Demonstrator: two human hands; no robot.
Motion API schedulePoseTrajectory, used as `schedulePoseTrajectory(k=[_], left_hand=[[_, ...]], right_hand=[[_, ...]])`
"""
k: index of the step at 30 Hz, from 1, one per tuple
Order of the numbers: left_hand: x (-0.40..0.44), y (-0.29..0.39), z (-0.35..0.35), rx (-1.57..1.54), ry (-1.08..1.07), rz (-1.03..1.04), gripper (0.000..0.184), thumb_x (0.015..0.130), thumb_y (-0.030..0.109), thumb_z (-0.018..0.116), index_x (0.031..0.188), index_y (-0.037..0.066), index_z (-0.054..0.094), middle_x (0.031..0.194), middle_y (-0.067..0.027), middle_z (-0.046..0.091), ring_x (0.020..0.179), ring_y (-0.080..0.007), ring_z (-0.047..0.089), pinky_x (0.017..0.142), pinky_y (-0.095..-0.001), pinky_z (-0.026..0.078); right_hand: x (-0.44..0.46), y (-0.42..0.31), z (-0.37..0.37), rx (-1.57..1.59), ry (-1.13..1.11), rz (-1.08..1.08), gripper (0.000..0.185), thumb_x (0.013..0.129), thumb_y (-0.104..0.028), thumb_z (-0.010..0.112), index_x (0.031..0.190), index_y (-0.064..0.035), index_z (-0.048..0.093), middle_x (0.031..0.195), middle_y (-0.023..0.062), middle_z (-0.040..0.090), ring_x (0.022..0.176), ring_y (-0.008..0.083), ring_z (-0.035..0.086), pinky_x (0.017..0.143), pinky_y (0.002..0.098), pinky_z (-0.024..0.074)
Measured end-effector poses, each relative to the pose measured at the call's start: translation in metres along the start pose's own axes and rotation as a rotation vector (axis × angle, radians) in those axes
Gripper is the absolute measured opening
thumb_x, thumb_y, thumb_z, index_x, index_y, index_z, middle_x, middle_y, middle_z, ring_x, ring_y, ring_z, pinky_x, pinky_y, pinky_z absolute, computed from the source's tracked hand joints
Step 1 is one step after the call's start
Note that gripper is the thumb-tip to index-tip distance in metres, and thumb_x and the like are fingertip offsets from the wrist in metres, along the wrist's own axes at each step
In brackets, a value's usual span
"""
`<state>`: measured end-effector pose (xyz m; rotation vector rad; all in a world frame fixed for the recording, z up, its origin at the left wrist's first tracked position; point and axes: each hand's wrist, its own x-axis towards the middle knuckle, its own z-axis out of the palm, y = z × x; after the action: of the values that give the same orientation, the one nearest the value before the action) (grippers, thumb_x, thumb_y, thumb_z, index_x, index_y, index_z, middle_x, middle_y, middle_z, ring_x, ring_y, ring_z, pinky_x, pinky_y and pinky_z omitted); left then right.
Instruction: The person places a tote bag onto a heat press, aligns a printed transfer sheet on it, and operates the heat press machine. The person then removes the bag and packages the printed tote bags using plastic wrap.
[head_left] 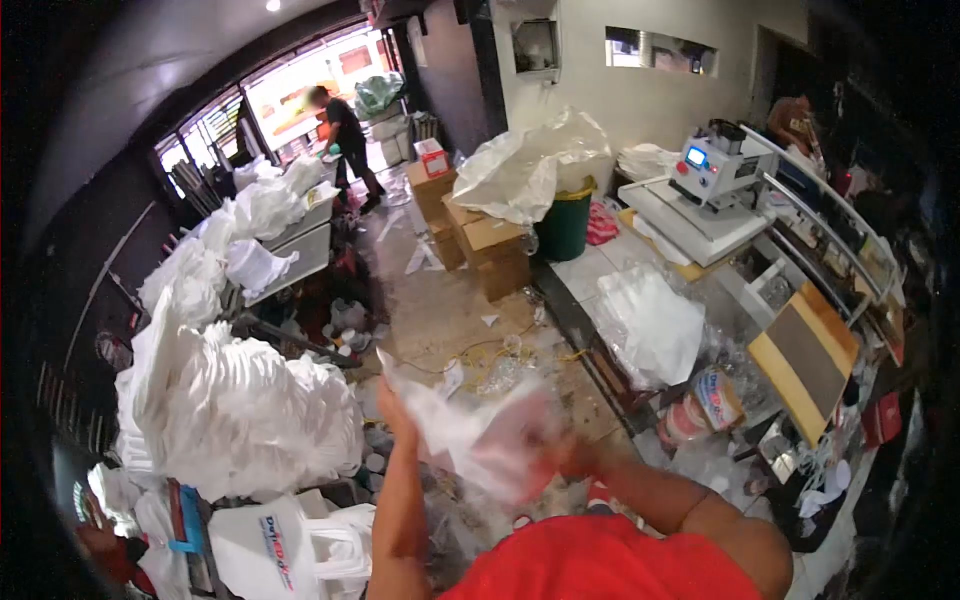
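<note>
My left hand (pixel 395 405) is closed on the left edge of a thin white sheet or bag (pixel 460 425), held up in front of my red shirt. My right hand (pixel 565 450) is at the other side of the white piece, smeared by motion, so its fingers cannot be made out. The right part of the piece is blurred and looks see-through. To the left lies a big heap of stacked white bags (pixel 240 400). A printed white bag (pixel 250 555) with handles rests below the heap.
A heat press (pixel 710 180) stands at the right, near clear plastic bags (pixel 650 325) and a tilted board (pixel 805 355). Cardboard boxes (pixel 490 240) and a green bin (pixel 565 225) stand ahead. Another person (pixel 345 135) is near the doorway; another is partly visible at lower left.
</note>
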<state>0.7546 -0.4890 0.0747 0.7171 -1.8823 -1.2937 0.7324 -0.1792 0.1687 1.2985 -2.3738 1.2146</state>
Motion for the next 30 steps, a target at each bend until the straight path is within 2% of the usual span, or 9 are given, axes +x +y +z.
schedulePoseTrajectory(k=[5, 9, 11, 16, 20, 22, 24, 26, 30], left_hand=[[-0.14, 0.022, 0.043, 0.364, -0.539, 0.336, 0.035, 0.095, 0.031, 0.054, 0.103, -0.002, 0.063, 0.094, -0.0281, 0.066, 0.087, -0.0437, 0.064, 0.078, -0.0513, 0.048], [-0.099, 0.075, 0.042, 0.183, -0.319, 0.058, 0.069, 0.095, 0.054, 0.051, 0.097, -0.014, 0.064, 0.086, -0.0295, 0.068, 0.082, -0.0426, 0.067, 0.073, -0.0511, 0.05], [-0.037, 0.123, 0.029, 0.022, -0.091, -0.287, 0.077, 0.095, 0.058, 0.051, 0.095, -0.018, 0.063, 0.082, -0.0277, 0.068, 0.081, -0.0349, 0.069, 0.064, -0.0431, 0.052], [-0.096, 0.093, 0.023, 0.286, -0.393, 0.342, 0.066, 0.098, 0.05, 0.053, 0.096, -0.015, 0.063, 0.083, -0.0208, 0.067, 0.074, -0.0276, 0.065, 0.067, -0.0412, 0.051], [-0.02, 0.105, -0.004, 0.454, -0.193, 0.103, 0.064, 0.099, 0.049, 0.051, 0.103, -0.014, 0.062, 0.091, -0.0222, 0.067, 0.077, -0.0281, 0.064, 0.075, -0.042, 0.051], [-0.043, 0.199, 0.006, -0.033, 0.02, 0.071, 0.066, 0.099, 0.052, 0.05, 0.098, -0.012, 0.063, 0.089, -0.0257, 0.065, 0.076, -0.0302, 0.062, 0.073, -0.0438, 0.05], [-0.052, 0.177, 0.037, 0.128, 0.083, 0.16, 0.066, 0.098, 0.055, 0.049, 0.099, -0.011, 0.062, 0.082, -0.0258, 0.064, 0.075, -0.0344, 0.061, 0.072, -0.0464, 0.049], [-0.072, 0.145, 0.074, 0.591, 0.278, 0.553, 0.067, 0.098, 0.055, 0.049, 0.103, -0.01, 0.062, 0.079, -0.0233, 0.064, 0.075, -0.0396, 0.062, 0.073, -0.0488, 0.049], [-0.006, 0.172, -0.002, 0.181, -0.336, 0.017, 0.057, 0.102, 0.044, 0.044, 0.094, -0.008, 0.066, 0.084, -0.0193, 0.067, 0.07, -0.0275, 0.061, 0.066, -0.0423, 0.048]], right_hand=[[0.014, 0.21, -0.075, 0.16, 0.388, 1.044, 0.08, 0.089, -0.069, 0.052, 0.112, 0.0064, 0.065, 0.087, 0.0207, 0.068, 0.072, 0.0271, 0.064, 0.065, 0.0413, 0.051], [0.023, 0.183, -0.051, 0.49, 0.83, 0.728, 0.063, 0.098, -0.049, 0.05, 0.133, 0.0039, 0.05, 0.1, 0.0233, 0.067, 0.09, 0.0327, 0.067, 0.076, 0.0394, 0.0527], [0.011, 0.073, -0.056, 0.512, 0.233, 0.881, 0.062, 0.097, -0.046, 0.055, 0.136, 0.0009, 0.048, 0.106, 0.0222, 0.065, 0.099, 0.0308, 0.064, 0.089, 0.0374, 0.0504], [-0.027, -0.037, -0.052, 1.501, 0.103, 0.828, 0.047, 0.101, -0.025, 0.051, 0.139, 0.0018, 0.045, 0.126, 0.0157, 0.055, 0.112, 0.0188, 0.056, 0.1, 0.0302, 0.0461], [0.06, 0.049, -0.032, -0.072, 0.554, 0.83, 0.035, 0.098, -0.023, 0.056, 0.122, 0.0019, 0.057, 0.111, 0.0138, 0.064, 0.101, 0.0266, 0.064, 0.082, 0.0368, 0.0556], [0.084, 0.078, -0.003, -1.269, 0.452, 1.509, 0.034, 0.099, -0.024, 0.055, 0.121, 0.002, 0.06, 0.108, 0.0158, 0.066, 0.1, 0.0291, 0.065, 0.078, 0.0409, 0.0572], [0.08, 0.111, 0.015, -1.322, 0.205, 1.367, 0.037, 0.1, -0.025, 0.053, 0.125, 0.0022, 0.059, 0.111, 0.0184, 0.066, 0.102, 0.029, 0.063, 0.081, 0.0429, 0.0557], [0.064, 0.111, -0.014, -0.814, 0.19, 1.038, 0.038, 0.1, -0.027, 0.055, 0.123, 0.0032, 0.059, 0.109, 0.0188, 0.066, 0.099, 0.0291, 0.064, 0.081, 0.0419, 0.0556], [0.042, 0.091, -0.105, 0.763, 0.6, 0.649, 0.041, 0.098, -0.031, 0.059, 0.118, 0.0054, 0.061, 0.106, 0.0194, 0.067, 0.092, 0.0293, 0.066, 0.082, 0.0398, 0.0554]])
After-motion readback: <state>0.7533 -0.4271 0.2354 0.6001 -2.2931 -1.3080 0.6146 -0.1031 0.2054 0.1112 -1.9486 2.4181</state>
